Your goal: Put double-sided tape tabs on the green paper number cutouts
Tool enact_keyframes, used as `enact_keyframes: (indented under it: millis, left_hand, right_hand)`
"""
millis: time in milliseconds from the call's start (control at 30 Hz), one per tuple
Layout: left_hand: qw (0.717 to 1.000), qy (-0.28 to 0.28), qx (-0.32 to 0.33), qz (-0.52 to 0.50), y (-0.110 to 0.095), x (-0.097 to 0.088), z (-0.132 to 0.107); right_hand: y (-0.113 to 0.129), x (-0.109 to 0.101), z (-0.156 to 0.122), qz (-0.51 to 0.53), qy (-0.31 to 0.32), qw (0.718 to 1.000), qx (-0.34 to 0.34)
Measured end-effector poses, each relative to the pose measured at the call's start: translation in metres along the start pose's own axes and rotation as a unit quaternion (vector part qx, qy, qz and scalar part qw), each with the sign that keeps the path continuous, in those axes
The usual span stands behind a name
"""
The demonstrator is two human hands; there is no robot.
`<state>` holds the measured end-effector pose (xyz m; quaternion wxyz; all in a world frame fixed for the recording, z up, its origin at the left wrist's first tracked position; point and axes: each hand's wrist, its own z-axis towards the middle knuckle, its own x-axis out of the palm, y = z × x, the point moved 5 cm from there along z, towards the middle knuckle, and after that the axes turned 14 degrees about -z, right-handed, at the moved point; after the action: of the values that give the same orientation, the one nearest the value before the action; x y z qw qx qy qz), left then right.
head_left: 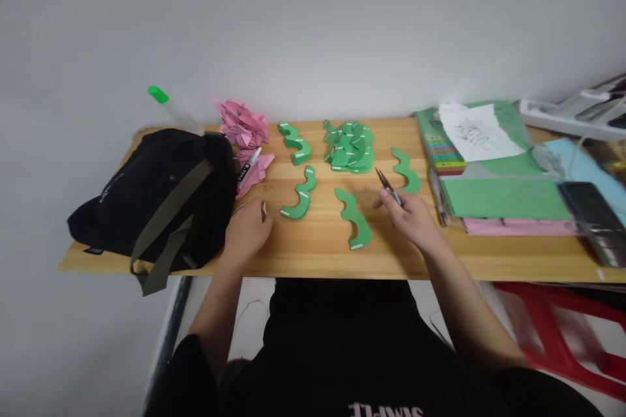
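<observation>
My right hand [411, 216] grips tweezers [390, 187] with dark pointed tips and a bluish body, the tips aimed up and left. Beside it lies a wavy green paper cutout [406, 171]. A second wavy cutout [354, 219] with a white strip at its end lies between my hands. My left hand [249, 228] rests on the table next to the black bag, fingers curled; a small pale bit shows at them, too unclear to name. Two more green cutouts, one at the back [295, 143] and one nearer [300, 194], lie to the right of that hand.
A heap of green cutouts [349, 146] sits at the back middle. Pink paper pieces [242, 124] and a glue tube [248, 169] lie by the black bag [166, 202]. Toward the right are green paper sheets [503, 195], a pen [439, 199], a phone [594, 215] and a power strip [552, 117].
</observation>
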<state>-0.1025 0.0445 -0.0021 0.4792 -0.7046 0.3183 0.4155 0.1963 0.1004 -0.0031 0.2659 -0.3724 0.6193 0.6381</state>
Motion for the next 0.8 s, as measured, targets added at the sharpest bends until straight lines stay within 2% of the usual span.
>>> enact_keyframes:
  millis: [67,133,200,267,333,400,500,600,800]
  left_hand:
    - [0.996,0.002,0.014,-0.084,0.001,-0.004,-0.004]
    - [0.969,0.018,0.04,-0.242,-0.004,-0.011,-0.014]
    - [0.907,0.058,0.072,-0.41,-0.017,-0.017,-0.028]
    - [0.84,0.105,0.098,-0.523,-0.037,-0.023,-0.043]
    - [0.791,0.138,0.101,-0.588,-0.057,-0.023,-0.056]
    - [0.758,0.167,0.104,-0.621,-0.076,-0.02,-0.064]
    - [0.731,0.199,0.12,-0.641,-0.096,-0.013,-0.069]
    - [0.719,0.224,0.131,-0.645,-0.107,-0.008,-0.071]
    - [0.723,0.253,0.127,-0.63,-0.12,-0.006,-0.076]
  right_hand:
    - [-0.003,-0.006,-0.006,0.01,-0.003,1.0,0.005]
    - [-0.001,-0.013,-0.014,0.021,-0.007,1.0,-0.009]
    - [0.008,-0.019,-0.024,0.045,0.01,0.997,-0.055]
    - [0.021,-0.026,-0.035,0.069,0.039,0.991,-0.109]
    - [0.035,-0.036,-0.045,0.062,0.047,0.988,-0.133]
    - [0.046,-0.046,-0.052,0.032,0.033,0.99,-0.136]
    - [0.057,-0.055,-0.06,0.001,0.009,0.991,-0.134]
    - [0.059,-0.058,-0.064,-0.018,0.007,0.991,-0.129]
    - [0.059,-0.059,-0.065,-0.024,0.013,0.991,-0.13]
